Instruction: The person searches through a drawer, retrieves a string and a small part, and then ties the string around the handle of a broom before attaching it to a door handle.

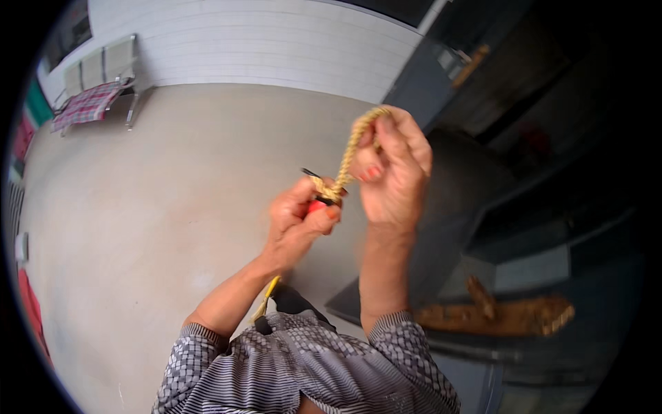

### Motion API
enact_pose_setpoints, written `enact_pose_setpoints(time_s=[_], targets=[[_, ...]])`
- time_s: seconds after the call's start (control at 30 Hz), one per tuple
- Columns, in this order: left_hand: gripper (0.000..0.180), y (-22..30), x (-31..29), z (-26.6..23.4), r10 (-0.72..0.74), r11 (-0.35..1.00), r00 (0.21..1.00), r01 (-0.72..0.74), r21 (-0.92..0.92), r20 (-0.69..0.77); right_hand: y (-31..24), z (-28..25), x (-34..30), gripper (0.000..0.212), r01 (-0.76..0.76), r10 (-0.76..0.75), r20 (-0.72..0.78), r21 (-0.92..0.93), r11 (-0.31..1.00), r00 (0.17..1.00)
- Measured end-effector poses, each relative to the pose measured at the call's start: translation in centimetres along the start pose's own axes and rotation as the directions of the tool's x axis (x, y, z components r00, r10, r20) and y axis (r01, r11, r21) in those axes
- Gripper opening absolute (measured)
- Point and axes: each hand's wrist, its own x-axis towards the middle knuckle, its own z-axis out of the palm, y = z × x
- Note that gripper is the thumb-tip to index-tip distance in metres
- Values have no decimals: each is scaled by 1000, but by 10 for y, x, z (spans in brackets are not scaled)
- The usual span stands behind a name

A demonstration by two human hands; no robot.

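A straw-yellow twisted rope point(347, 156) runs between my two hands above the floor. My left hand point(293, 219) is closed around a small red and black object point(318, 205), mostly covered by the fingers, so its kind is unclear. The rope's lower end winds round or against that object, and a thin dark tip sticks out past my left fingers. Higher and to the right, my right hand point(398, 165) pinches the upper part of the rope, which bends over in a curve at the fingertips.
At the far left stands a metal bench point(103, 76) with a checked cloth point(89, 103) along a white wall point(262, 41). Brown wood pieces point(496, 314) lie at the lower right beside dark surfaces. A yellow strip point(267, 297) hangs near my waist.
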Motion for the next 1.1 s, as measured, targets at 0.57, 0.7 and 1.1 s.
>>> enact_pose_setpoints(time_s=[0.57, 0.7, 1.1], targets=[[18, 6, 153, -89, -134, 914, 913, 264, -308, 386, 4, 21, 107, 14, 72, -155, -275, -289, 955, 949], [17, 4, 179, -91, -124, 858, 890, 318, -403, 438, 4, 31, 119, 13, 121, -264, -307, -414, 902, 914], [10, 17, 191, -127, -146, 744, 794, 482, -464, 591, 46, 68, 90, 11, 58, -445, -395, -692, 720, 803]])
